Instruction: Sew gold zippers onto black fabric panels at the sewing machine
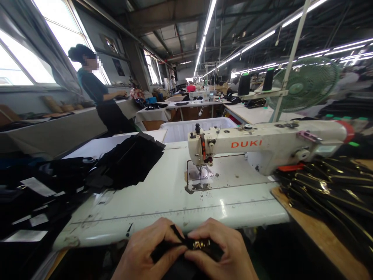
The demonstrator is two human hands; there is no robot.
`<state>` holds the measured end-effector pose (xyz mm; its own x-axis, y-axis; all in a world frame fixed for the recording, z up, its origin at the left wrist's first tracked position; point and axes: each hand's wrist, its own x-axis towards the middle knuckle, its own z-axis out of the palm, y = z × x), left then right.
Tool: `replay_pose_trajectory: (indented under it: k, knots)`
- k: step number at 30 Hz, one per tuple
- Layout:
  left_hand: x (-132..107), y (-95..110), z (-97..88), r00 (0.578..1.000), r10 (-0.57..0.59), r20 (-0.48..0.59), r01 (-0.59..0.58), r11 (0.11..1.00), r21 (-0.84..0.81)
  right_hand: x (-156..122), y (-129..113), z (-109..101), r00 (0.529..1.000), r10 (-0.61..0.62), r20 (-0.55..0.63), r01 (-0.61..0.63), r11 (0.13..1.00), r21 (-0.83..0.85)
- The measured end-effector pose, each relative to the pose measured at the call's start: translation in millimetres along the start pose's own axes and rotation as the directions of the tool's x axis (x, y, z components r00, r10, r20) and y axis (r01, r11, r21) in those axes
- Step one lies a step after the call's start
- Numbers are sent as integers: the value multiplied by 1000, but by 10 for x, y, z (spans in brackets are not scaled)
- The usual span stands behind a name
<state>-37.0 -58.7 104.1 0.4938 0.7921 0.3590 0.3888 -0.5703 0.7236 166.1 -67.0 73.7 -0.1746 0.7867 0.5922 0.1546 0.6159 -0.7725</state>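
Both hands are at the bottom of the view, just below the front edge of the white sewing table (163, 202). My left hand (145, 252) and my right hand (224, 252) are closed, pinching a small black fabric piece with a gold metal zipper part (198, 245) between them. The white DUKI sewing machine (262, 144) stands beyond, its needle and presser foot (201, 169) over the metal plate, apart from my hands.
A stack of black fabric pieces (131, 159) lies on the table's left. Black pieces with white labels (32, 194) crowd the far left. Black zippered strips (332, 190) pile on the wooden board at right. A green fan (305, 83), a white bin (186, 130) and a standing person (101, 97) are behind.
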Motion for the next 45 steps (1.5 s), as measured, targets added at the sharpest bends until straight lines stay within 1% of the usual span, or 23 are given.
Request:
replay_pose_trajectory:
  k: [3, 8, 11, 14, 16, 17, 20, 24, 26, 29, 34, 38, 41, 45]
  knots:
    - [8, 44, -30, 999, -39, 15, 39, 998, 42, -1, -2, 23, 1000, 1, -9, -1, 1000, 6]
    - [-11, 67, 11, 994, -93, -53, 94, 995, 23, 14, 1, 37, 999, 35, -11, -35, 999, -7]
    - [-26, 37, 21, 984, -155, -86, 155, 988, -12, 17, 0, 43, 999, 39, -15, -40, 999, -27]
    - [-24, 2, -37, 970, -240, -27, 240, 971, -17, 15, 14, 36, 998, 58, 1, -58, 996, -60]
    - [-15, -8, -101, 957, -288, 17, 288, 957, -15, 14, 33, 24, 997, 63, 34, -60, 994, -89]
    - [-10, -7, -133, 953, -302, 19, 302, 953, -17, 13, 43, 18, 997, 62, 56, -56, 993, -104]
    - [3, 16, -193, 947, -321, -23, 320, 947, -24, 6, 68, 13, 993, 60, 106, -46, 991, -129]
    - [1, 60, -181, 928, -363, -86, 363, 932, -21, -8, 88, 35, 987, 86, 136, -70, 990, -122]
    - [-3, 70, -165, 922, -368, -121, 369, 929, -16, -11, 107, 41, 985, 104, 141, -86, 989, -123]
    - [-14, 49, -160, 925, -352, -145, 356, 934, 4, -8, 136, 38, 984, 105, 141, -85, 987, -136]
    - [-43, -31, -181, 939, -315, -137, 324, 945, 43, 9, 98, 26, 988, 96, 120, -79, 987, -141]
    - [-49, -50, -187, 930, -339, -143, 342, 940, 1, 15, 50, 40, 993, 101, 66, -94, 991, -97]
    - [-59, -66, -181, 927, -342, -156, 340, 940, -39, 17, 45, 53, 982, 182, 42, -180, 982, -56]
    - [-106, -116, -177, 933, -330, -142, 328, 944, -36, 27, 36, 63, 951, 304, 55, -302, 952, -48]
